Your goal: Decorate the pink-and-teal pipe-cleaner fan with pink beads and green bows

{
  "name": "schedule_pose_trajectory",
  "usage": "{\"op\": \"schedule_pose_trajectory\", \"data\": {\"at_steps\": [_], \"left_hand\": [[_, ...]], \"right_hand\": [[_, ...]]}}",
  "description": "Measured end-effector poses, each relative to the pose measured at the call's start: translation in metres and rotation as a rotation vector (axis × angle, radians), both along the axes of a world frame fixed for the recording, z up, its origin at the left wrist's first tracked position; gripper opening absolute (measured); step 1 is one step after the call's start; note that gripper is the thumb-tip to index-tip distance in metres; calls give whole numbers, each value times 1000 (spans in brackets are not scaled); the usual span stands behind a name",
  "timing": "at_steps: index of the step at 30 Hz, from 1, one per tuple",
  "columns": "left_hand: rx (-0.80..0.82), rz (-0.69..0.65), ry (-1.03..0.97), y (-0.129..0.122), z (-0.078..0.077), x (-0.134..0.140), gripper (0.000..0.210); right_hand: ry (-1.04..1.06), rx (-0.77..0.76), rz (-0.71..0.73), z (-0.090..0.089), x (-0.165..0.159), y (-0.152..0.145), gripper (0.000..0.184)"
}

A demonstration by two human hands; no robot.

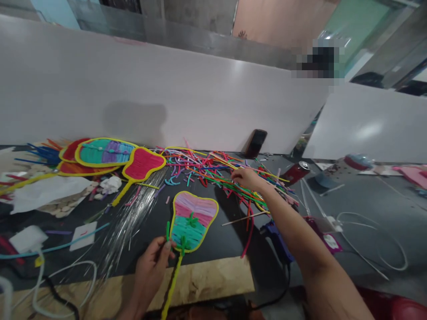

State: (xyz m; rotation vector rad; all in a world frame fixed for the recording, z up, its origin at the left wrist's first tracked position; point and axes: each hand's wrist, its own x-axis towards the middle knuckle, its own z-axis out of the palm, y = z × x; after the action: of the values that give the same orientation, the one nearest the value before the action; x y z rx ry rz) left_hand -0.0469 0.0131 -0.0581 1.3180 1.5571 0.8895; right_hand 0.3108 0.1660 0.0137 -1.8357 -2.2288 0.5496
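My left hand (154, 266) pinches a short green pipe cleaner (167, 230) upright beside a fan-shaped pipe-cleaner piece (196, 227). This fan has a yellow border, with lilac and pink bands above teal and small green tufts on its face. Its twisted yellow handle (173, 286) points down toward the front edge of the table. Over at the loose pile of coloured pipe cleaners (200, 165), my right hand (248, 178) has its fingers curled down onto the strands. Whatever lies between those fingertips is hidden.
Finished fans (144, 164) lie at the left, near silvery strands (136, 213). A blue glue gun (278, 240) rests under my right forearm. Farther back are a leaning phone (256, 143), a red can (296, 172) and a plastic bottle (345, 170). White cables (400, 262) curl at right.
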Motion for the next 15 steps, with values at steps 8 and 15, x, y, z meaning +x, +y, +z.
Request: {"op": "schedule_pose_trajectory", "data": {"at_steps": [8, 15], "left_hand": [[16, 15, -95, -2, 5, 1, 40], [21, 3, -98, -5, 9, 2, 40]], "right_hand": [[-152, 33, -114, -18, -27, -18, 15], [-195, 132, -332, -3, 6, -8, 38]]}}
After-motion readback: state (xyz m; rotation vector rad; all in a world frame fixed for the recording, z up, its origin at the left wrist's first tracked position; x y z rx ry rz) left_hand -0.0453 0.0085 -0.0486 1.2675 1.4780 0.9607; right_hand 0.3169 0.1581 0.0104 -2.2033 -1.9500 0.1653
